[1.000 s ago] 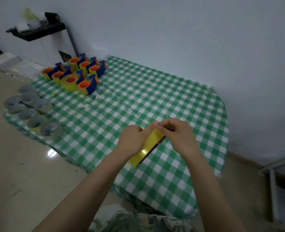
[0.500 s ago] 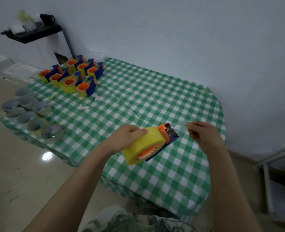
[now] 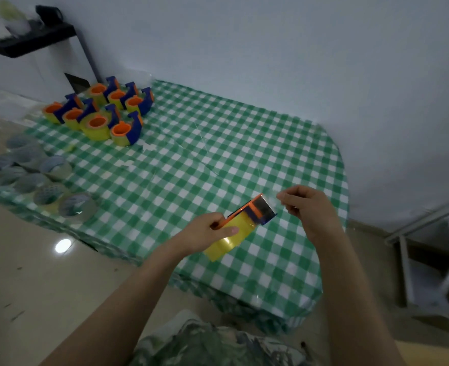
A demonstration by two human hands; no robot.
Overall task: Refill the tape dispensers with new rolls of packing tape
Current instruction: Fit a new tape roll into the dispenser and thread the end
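Tape dispenser (image 3: 247, 220) in left hand (image 3: 205, 233) grip over tablecloth's (image 3: 218, 143) near edge; right hand (image 3: 308, 210) pinches tape end (image 3: 273, 200).

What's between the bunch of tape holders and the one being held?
In the head view, mostly bare green-checked tablecloth, with a few small white scraps close to the bunch of dispensers; nothing else before the held dispenser.

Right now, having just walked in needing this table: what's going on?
A person's left hand grips a yellow tape dispenser above the checked table, while the right hand appears to pinch the clear tape end at its blade. More loaded dispensers stand at the far left corner; spare clear rolls lie along the left edge.
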